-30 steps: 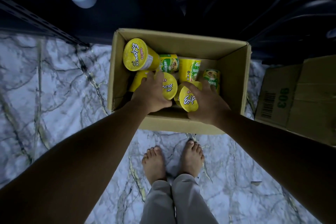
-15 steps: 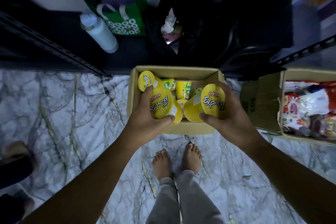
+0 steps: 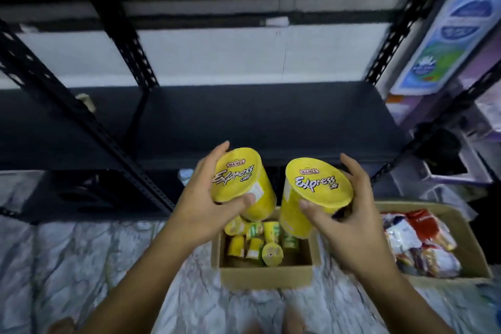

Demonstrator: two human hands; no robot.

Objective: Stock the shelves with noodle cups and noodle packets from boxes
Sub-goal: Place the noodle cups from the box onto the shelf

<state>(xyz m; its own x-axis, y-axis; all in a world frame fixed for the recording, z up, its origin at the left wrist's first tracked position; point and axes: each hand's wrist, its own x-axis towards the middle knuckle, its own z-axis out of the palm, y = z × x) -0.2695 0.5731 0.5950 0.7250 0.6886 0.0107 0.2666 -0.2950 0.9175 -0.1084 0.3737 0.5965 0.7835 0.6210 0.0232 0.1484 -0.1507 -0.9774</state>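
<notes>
Gripping two noodle cups (image 3: 238,179), left hand (image 3: 202,202) and right hand (image 3: 352,221) curled round one each; we should seat both upright, deep on the shelf (image 3: 271,122).

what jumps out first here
A bright yellow round noodle cup in the left hand and a matching yellow cup in the right hand fill the centre, before a dark shelf board. Below, an open brown cardboard box holds more cups; right of it, a second box holds red-and-white packets.
</notes>
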